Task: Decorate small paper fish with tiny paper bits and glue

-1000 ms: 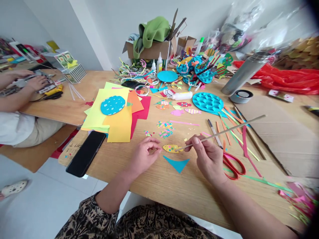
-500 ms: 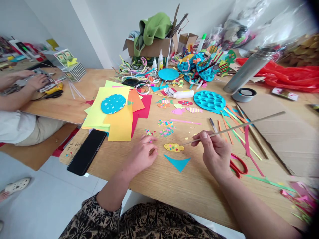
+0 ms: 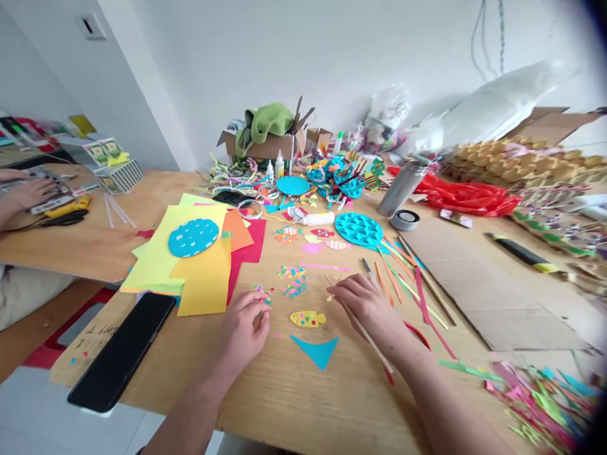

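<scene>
My right hand (image 3: pixel 363 304) is closed on a thin wooden stick (image 3: pixel 366 338), which slants under the palm toward the table's front edge. Its fingers hover beside a few tiny pale paper scraps. My left hand (image 3: pixel 244 330) rests with fingers loosely curved and thumb apart, next to small coloured paper dots (image 3: pixel 263 294). Between the hands lies a yellow paper fish (image 3: pixel 308 318) with coloured dots on it. Below the fish is a blue paper piece (image 3: pixel 317 351) with a curved top. Piles of mixed confetti (image 3: pixel 294 289) lie above the fish. Red-handled scissors (image 3: pixel 417 335) are partly hidden by my right forearm.
Several paper fish (image 3: pixel 312 248) lie behind the confetti, near a white glue bottle (image 3: pixel 318 218) and a blue scalloped disc (image 3: pixel 358 229). Coloured paper sheets (image 3: pixel 203 287) and a black phone (image 3: pixel 123 351) are left. Cardboard (image 3: pixel 474 284) lies right. Another person's hands (image 3: pixel 35 193) work far left.
My right hand has turned over, so the stick now points back toward me and its tip is up by the scraps. My left hand stays by the dots. The camera view has shifted.
</scene>
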A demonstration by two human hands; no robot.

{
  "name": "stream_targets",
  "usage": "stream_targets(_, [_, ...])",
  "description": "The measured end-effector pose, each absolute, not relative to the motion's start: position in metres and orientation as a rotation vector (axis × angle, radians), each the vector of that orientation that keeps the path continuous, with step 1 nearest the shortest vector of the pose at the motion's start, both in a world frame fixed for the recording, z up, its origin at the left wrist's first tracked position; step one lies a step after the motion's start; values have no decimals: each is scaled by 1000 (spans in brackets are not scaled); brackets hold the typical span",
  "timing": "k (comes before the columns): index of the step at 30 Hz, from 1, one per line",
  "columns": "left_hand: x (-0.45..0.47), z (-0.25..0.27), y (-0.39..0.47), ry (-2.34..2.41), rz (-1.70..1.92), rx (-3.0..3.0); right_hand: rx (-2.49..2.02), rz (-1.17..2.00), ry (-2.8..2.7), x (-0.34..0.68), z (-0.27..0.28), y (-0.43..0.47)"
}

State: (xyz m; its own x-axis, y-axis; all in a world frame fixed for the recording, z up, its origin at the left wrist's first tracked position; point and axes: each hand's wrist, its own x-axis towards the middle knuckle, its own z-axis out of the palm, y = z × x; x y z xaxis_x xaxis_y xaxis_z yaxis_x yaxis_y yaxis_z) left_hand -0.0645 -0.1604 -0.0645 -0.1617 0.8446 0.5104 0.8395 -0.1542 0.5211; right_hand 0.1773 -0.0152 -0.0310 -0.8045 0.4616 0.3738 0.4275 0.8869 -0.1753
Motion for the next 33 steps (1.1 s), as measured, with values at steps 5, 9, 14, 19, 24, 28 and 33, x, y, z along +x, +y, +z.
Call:
stream_targets(5, [-67,-67,-158,2051,1304,2027,-762,-11,-2787,176,-38,-13])
stream_targets(9, [-66,-68,-158,2076,1319,2012,-770,-25,-2813,176,-42,-15])
stream_targets(14, [-58,-37,-160,2037,1204,2096,-693,117,-2820,185,-25,-6])
stream_targets(19, [-42,-4,-143,1921,1116,2225,-555,81,-2907,158,12,55])
stream_targets(24, [-42,-32,-119,1927,1333,2231,-866,-107,-2913,91,11,139])
stream_targets(28, [-55,-49,-117,1989,1278,2285,-1014,-138,-2889,67,-17,179])
stream_targets(33, [-60,-41,-118,2035,1286,2265,-1025,-174,-2859,75,-31,185])
